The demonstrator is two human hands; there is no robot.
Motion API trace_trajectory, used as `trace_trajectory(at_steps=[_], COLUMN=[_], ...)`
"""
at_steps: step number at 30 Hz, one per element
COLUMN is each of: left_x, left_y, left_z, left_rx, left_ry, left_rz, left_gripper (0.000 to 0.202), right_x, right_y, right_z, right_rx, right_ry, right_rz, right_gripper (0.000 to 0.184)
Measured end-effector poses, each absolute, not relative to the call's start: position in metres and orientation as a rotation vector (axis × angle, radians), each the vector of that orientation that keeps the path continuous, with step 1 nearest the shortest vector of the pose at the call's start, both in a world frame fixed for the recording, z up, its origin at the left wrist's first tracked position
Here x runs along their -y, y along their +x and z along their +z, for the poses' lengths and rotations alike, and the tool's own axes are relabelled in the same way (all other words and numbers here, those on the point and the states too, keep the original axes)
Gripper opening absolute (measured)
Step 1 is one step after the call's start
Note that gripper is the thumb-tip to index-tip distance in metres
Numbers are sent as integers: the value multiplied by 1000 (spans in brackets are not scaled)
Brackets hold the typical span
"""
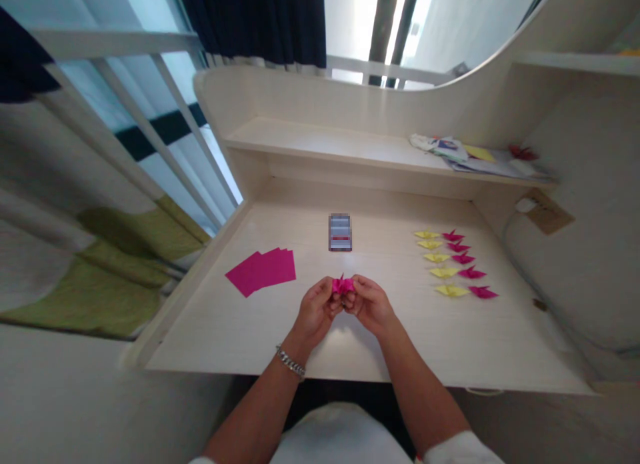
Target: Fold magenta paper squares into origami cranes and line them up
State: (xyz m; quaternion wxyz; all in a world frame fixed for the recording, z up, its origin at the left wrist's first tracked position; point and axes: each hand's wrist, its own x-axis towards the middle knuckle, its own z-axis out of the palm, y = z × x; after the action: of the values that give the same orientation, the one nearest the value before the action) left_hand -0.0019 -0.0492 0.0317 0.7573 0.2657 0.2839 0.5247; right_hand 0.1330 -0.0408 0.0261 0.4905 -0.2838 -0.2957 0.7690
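A folded pink paper crane (343,286) is held between both hands above the desk. My left hand (317,307) pinches its left side, and my right hand (371,304) pinches the right side. Its small point sticks up in the middle, while the fingers hide its lower part. To the left of my hands, several flat pink paper sheets (273,269) lie fanned out. Over on the right stand two columns of finished paper cranes: yellow cranes (437,258) on the inner side and pink cranes (473,273) on the outer side.
A phone-like device (340,233) with a blurred screen lies beyond my hands on the pale desk (380,214). Papers (465,154) rest on the shelf (320,147) at the back. A white railing (145,111) borders the left, and a cable (525,271) runs along the right wall.
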Motion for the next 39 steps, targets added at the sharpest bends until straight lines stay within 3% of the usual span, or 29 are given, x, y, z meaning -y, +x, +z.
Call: trace_trajectory(at_steps=[15, 23, 39], left_x=[39, 42, 43], left_y=[-18, -9, -1], left_z=[37, 31, 30], left_rx=[-940, -698, -512], left_ry=[1146, 724, 488], left_rz=[1042, 1077, 1167], left_gripper=[31, 26, 25], right_x=[38, 41, 37], right_y=[137, 131, 127], right_z=[34, 28, 26], right_rx=[1001, 640, 528], right_ry=[-924, -737, -542], right_rz=[1715, 1945, 1964], right_gripper=[18, 24, 22])
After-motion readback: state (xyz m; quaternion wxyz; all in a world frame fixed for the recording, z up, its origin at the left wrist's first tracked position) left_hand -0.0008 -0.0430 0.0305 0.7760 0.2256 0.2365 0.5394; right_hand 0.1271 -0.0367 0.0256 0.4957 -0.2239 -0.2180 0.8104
